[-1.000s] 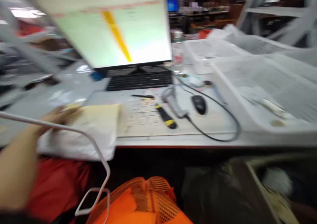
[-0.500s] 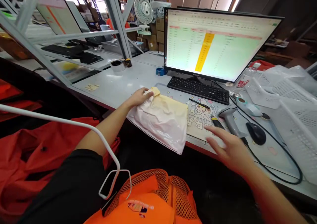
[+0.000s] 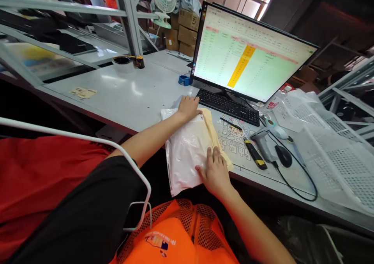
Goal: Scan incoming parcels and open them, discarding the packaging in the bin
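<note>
A white plastic mailing bag with a pale yellow strip along its right side lies on the desk, its lower end hanging past the front edge. My left hand rests on the bag's far edge, fingers stretched forward and thumb out to the right. Lower down, my right hand lies on the bag near the yellow strip, fingers spread. Beside the bag on the right are a black and yellow box cutter and a grey barcode scanner.
Behind the bag stand a keyboard and a monitor. A mouse and white plastic baskets are on the right. A blue tape roll sits by the monitor. A white bar crosses at lower left.
The bag has been turned so its yellow part now faces right. My left hand has moved right along with it. My right hand has come from the desk's right side onto the bag.
</note>
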Action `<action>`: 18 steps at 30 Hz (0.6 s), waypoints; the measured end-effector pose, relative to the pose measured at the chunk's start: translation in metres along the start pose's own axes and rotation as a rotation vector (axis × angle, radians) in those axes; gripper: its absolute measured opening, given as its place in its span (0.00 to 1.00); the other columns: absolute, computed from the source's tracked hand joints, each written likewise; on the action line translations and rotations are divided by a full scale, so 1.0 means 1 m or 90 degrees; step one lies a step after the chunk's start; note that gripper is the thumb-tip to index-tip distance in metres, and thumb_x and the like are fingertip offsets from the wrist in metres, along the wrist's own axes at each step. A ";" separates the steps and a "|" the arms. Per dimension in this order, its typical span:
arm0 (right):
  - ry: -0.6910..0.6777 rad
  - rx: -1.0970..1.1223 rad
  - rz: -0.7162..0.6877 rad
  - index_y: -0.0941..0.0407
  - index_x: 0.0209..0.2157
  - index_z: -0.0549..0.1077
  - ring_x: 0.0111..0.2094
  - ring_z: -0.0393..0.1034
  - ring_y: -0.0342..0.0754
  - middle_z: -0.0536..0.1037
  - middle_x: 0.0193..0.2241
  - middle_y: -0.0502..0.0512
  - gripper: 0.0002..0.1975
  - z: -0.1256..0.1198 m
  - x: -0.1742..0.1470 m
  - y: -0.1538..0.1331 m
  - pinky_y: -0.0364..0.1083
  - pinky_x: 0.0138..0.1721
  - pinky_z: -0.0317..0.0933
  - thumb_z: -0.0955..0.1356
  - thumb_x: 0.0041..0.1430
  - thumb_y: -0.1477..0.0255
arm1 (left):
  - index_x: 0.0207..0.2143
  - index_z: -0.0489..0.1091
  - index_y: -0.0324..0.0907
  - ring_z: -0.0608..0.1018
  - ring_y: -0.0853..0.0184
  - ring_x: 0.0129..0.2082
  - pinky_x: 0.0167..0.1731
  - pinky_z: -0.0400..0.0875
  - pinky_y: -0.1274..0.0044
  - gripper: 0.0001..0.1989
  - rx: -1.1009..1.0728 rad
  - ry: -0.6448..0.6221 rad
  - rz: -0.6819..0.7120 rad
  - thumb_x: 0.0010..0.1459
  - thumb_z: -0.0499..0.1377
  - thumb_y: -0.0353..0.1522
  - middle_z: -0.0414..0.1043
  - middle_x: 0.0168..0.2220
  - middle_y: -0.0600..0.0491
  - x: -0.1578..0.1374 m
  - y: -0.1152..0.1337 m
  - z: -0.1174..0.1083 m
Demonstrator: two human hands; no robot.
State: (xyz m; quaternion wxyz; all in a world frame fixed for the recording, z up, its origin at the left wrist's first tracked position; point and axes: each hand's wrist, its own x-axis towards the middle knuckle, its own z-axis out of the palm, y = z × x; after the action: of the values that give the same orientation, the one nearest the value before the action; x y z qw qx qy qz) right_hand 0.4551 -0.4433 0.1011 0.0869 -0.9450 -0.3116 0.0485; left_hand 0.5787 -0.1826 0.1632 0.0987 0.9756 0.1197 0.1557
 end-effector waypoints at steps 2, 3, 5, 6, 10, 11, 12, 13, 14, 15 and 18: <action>-0.001 0.098 -0.028 0.67 0.70 0.65 0.71 0.60 0.70 0.61 0.70 0.80 0.36 -0.017 -0.005 0.015 0.63 0.68 0.59 0.68 0.70 0.59 | 0.61 0.69 0.34 0.70 0.44 0.62 0.61 0.61 0.60 0.26 0.030 0.008 0.071 0.68 0.61 0.41 0.71 0.62 0.33 -0.026 0.036 -0.003; 0.012 0.165 -0.036 0.63 0.67 0.71 0.65 0.69 0.67 0.71 0.65 0.76 0.31 -0.029 -0.002 0.028 0.61 0.63 0.65 0.66 0.71 0.58 | 0.63 0.68 0.34 0.69 0.43 0.64 0.62 0.61 0.59 0.28 0.012 -0.012 0.101 0.69 0.58 0.44 0.70 0.63 0.34 -0.045 0.051 -0.001; 0.072 0.304 -0.013 0.58 0.57 0.79 0.49 0.81 0.58 0.83 0.50 0.67 0.23 -0.054 0.016 0.059 0.55 0.51 0.74 0.64 0.72 0.58 | 0.69 0.63 0.35 0.66 0.43 0.68 0.66 0.58 0.58 0.39 -0.042 -0.115 0.203 0.69 0.54 0.55 0.63 0.70 0.34 -0.091 0.072 0.009; 0.112 0.362 0.020 0.57 0.51 0.80 0.42 0.81 0.55 0.85 0.44 0.64 0.22 -0.065 0.032 0.074 0.52 0.45 0.76 0.65 0.71 0.57 | 0.72 0.59 0.35 0.61 0.42 0.72 0.69 0.53 0.56 0.44 -0.050 -0.157 0.247 0.67 0.54 0.58 0.56 0.74 0.33 -0.113 0.077 0.017; 0.074 0.563 0.171 0.58 0.33 0.77 0.25 0.74 0.47 0.81 0.29 0.58 0.20 -0.078 0.116 0.104 0.43 0.23 0.66 0.69 0.67 0.54 | 0.77 0.50 0.39 0.47 0.47 0.78 0.75 0.38 0.56 0.49 -0.058 -0.204 0.401 0.66 0.56 0.59 0.41 0.78 0.36 -0.165 0.077 0.047; 0.059 0.595 0.193 0.57 0.29 0.75 0.22 0.70 0.45 0.78 0.25 0.56 0.21 -0.074 0.136 0.103 0.42 0.21 0.63 0.71 0.65 0.54 | 0.77 0.51 0.41 0.47 0.48 0.79 0.75 0.37 0.58 0.47 -0.065 -0.197 0.434 0.66 0.57 0.58 0.40 0.78 0.38 -0.169 0.073 0.052; 0.060 0.617 0.205 0.56 0.25 0.72 0.20 0.66 0.43 0.75 0.22 0.53 0.20 -0.068 0.154 0.101 0.41 0.20 0.60 0.72 0.63 0.56 | 0.77 0.52 0.43 0.47 0.49 0.79 0.75 0.37 0.58 0.46 -0.072 -0.190 0.464 0.67 0.57 0.58 0.39 0.79 0.39 -0.170 0.069 0.054; 0.078 0.634 0.212 0.56 0.23 0.70 0.20 0.63 0.42 0.72 0.20 0.50 0.20 -0.061 0.168 0.098 0.41 0.20 0.59 0.74 0.61 0.58 | 0.76 0.53 0.45 0.47 0.49 0.79 0.75 0.37 0.58 0.45 -0.080 -0.185 0.492 0.67 0.57 0.57 0.39 0.79 0.40 -0.169 0.064 0.055; 0.104 0.648 0.217 0.55 0.23 0.68 0.20 0.61 0.40 0.70 0.19 0.47 0.19 -0.054 0.179 0.094 0.40 0.21 0.58 0.75 0.59 0.61 | 0.76 0.54 0.46 0.47 0.49 0.79 0.75 0.36 0.58 0.44 -0.085 -0.183 0.514 0.67 0.58 0.57 0.38 0.79 0.40 -0.168 0.059 0.054; 0.128 0.656 0.224 0.54 0.22 0.66 0.20 0.61 0.40 0.69 0.19 0.46 0.19 -0.048 0.186 0.091 0.39 0.22 0.57 0.76 0.57 0.64 | 0.76 0.54 0.46 0.47 0.48 0.79 0.76 0.36 0.58 0.43 -0.089 -0.184 0.530 0.67 0.57 0.56 0.38 0.79 0.41 -0.167 0.055 0.053; 0.157 0.667 0.255 0.53 0.23 0.64 0.21 0.64 0.42 0.70 0.19 0.45 0.16 -0.039 0.188 0.088 0.41 0.23 0.61 0.76 0.51 0.69 | 0.75 0.56 0.45 0.49 0.49 0.78 0.76 0.38 0.58 0.40 -0.095 -0.198 0.566 0.69 0.57 0.54 0.42 0.78 0.41 -0.165 0.043 0.047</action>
State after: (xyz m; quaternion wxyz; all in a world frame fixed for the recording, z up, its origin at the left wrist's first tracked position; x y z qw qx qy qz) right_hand 0.6623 -0.4053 0.1153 0.5682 -0.8151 -0.0487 0.1015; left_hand 0.4502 -0.2742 0.0832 0.1089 0.9341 -0.3371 0.0430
